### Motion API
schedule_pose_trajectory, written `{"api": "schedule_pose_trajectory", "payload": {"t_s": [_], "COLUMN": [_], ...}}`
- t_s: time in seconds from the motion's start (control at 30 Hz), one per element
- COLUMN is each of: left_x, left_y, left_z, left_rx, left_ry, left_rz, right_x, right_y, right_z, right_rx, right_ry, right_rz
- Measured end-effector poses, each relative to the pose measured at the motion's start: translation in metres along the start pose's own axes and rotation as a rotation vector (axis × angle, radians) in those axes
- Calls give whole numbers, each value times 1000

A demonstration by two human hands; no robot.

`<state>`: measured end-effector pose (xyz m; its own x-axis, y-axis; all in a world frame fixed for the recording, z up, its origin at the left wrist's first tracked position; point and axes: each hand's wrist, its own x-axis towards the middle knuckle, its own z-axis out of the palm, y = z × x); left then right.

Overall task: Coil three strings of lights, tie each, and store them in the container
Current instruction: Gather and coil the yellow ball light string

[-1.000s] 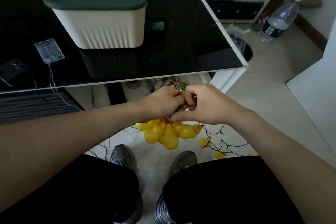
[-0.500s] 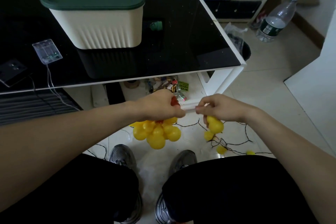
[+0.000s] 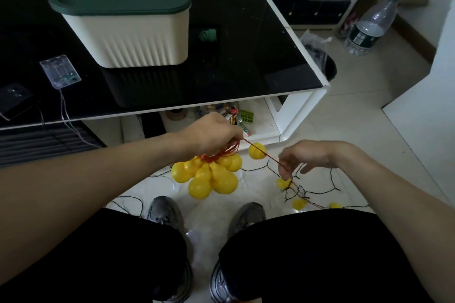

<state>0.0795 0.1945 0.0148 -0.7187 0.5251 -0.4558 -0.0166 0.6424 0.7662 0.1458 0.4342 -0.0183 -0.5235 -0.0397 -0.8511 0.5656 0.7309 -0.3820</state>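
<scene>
A clear battery box [image 3: 60,70] lies at the left of a black glass table [image 3: 246,56], beside a cream container [image 3: 128,34] with its green lid on. In front of the table, the left hand [image 3: 211,134] grips gathered red wire, and a cluster of yellow gourd-shaped lights [image 3: 209,174] hangs just beneath it. A red wire [image 3: 262,151] runs taut rightwards, past one loose gourd light [image 3: 257,150], to the right hand [image 3: 305,156], which pinches it between thumb and finger, other fingers loosely spread. More lights and dark wire [image 3: 307,192] lie tangled on the floor below the right hand.
</scene>
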Motion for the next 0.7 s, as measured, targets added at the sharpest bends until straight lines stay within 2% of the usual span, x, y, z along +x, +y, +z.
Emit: {"api": "schedule_pose_trajectory", "payload": {"t_s": [0.17, 0.27, 0.37, 0.5, 0.57, 0.7], "left_x": [0, -5, -10, -14, -14, -9], "left_y": [-5, -9, -13, -7, -5, -2], "left_z": [0, 8, 16, 19, 21, 31], "left_rx": [-16, -9, -19, -85, -99, -73], "left_ry": [103, 111, 98, 93, 88, 42], "left_rz": [1, 1, -10, -8, 6, 22], "right_x": [12, 20, 29, 48, 60, 77], "right_y": [15, 26, 39, 56, 64, 86], "right_z": [0, 3, 12, 31, 41, 54], "right_rx": [-225, -211, -312, -510, -487, -266], "right_ry": [52, 171, 328, 282, 281, 363], "right_rz": [26, -36, -104, 12, 61, 27]}}
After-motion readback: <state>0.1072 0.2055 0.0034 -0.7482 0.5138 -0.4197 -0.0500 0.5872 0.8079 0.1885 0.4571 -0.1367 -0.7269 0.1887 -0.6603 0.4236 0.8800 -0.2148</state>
